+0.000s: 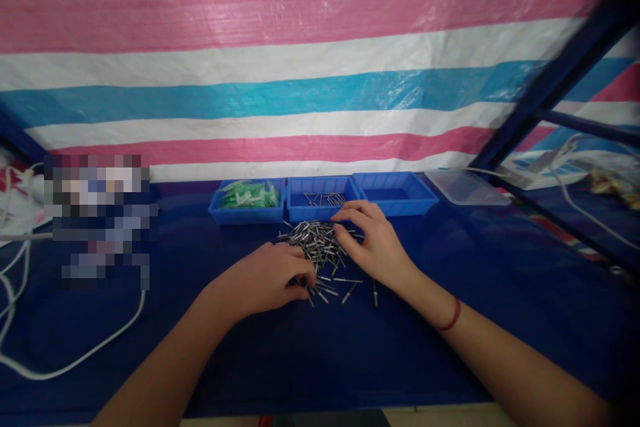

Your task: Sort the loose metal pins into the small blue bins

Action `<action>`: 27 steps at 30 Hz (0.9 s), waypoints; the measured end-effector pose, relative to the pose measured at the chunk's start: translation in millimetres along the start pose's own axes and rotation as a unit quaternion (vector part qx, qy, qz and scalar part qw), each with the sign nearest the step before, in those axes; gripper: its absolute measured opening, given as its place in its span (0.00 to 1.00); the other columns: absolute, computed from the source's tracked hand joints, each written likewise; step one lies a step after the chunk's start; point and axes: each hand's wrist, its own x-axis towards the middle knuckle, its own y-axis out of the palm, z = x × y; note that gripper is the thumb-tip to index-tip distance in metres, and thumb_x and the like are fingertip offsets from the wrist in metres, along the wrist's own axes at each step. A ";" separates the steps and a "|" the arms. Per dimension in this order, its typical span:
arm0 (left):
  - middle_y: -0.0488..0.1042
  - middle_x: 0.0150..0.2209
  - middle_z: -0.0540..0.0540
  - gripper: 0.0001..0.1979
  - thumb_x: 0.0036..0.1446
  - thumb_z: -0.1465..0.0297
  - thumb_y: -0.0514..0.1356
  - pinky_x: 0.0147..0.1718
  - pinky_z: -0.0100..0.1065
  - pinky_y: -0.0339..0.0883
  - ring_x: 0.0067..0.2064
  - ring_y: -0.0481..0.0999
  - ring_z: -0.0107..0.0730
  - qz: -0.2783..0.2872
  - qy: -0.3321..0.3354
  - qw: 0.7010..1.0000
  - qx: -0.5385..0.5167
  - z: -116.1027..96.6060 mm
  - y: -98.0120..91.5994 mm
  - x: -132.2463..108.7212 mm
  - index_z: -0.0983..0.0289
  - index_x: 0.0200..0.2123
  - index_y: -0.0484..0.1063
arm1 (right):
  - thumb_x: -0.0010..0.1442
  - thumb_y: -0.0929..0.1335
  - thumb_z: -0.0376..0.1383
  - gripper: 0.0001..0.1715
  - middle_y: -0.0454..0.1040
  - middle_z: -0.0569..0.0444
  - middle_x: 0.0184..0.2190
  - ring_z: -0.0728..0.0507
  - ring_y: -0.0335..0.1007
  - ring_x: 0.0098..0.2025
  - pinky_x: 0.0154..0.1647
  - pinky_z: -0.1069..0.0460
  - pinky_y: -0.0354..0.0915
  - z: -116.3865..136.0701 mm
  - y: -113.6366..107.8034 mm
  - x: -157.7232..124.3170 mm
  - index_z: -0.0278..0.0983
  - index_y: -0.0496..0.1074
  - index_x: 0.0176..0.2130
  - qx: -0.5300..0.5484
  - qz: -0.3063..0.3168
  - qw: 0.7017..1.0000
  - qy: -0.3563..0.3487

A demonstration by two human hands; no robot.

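A pile of metal pins [317, 243] lies on the blue bench [320, 353], straight ahead of the person. The left hand [273, 280] sits at the pile's near left edge, its fingers [300, 283] curled closed over a few pins. The right hand [373, 243] lies palm down on the pile's right side, with its fingers [350, 213] spread and flat; it covers that part of the heap. A red string [453, 317] circles the right wrist. Just behind the pile, three blue trays stand side by side, touching. The left tray [247, 213] holds small green pieces, the middle tray [323, 210] holds a few pins like those in the pile, and the right tray [395, 193] shows its blue floor. Right of the trays rests a clear plastic lid [465, 188]. Well to the left of the pile, a white cable [75, 363] loops across the bench. A pink, white and blue striped sheet [300, 80] hangs behind everything, and a dark blue frame bar [550, 87] slants up at the far right. The pins are thin, grey and shiny, heaped crosswise, and several loose ones [350, 288] are scattered on the side of the pile nearest the person.
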 end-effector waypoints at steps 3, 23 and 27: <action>0.72 0.35 0.49 0.02 0.56 0.71 0.60 0.38 0.32 0.59 0.38 0.72 0.32 -0.016 0.010 1.000 0.007 -0.6 1.2 2.5 0.59 0.34 0.72 | 0.57 0.65 0.33 0.08 0.71 0.49 0.39 0.41 0.66 0.45 0.49 0.44 0.62 3.7 -1.5 -0.4 0.38 0.73 0.38 0.009 0.009 1.000 0.000; 0.66 0.37 0.53 0.07 0.62 0.72 0.49 0.42 0.34 0.62 0.40 0.67 0.33 -0.149 -0.029 0.986 -0.063 -3.2 12.1 11.3 0.64 0.33 0.65 | 0.58 0.66 0.35 0.05 0.75 0.52 0.35 0.44 0.69 0.40 0.44 0.47 0.65 12.1 -5.4 0.5 0.38 0.73 0.35 0.109 0.059 0.992 -0.024; 0.66 0.34 0.51 0.07 0.64 0.70 0.47 0.38 0.33 0.62 0.37 0.68 0.30 -0.210 -0.069 0.962 -0.161 -3.8 14.0 17.4 0.63 0.34 0.63 | 0.59 0.66 0.38 0.06 0.74 0.53 0.31 0.46 0.69 0.34 0.35 0.50 0.65 17.8 -3.8 -1.4 0.38 0.72 0.34 0.149 0.066 0.987 0.013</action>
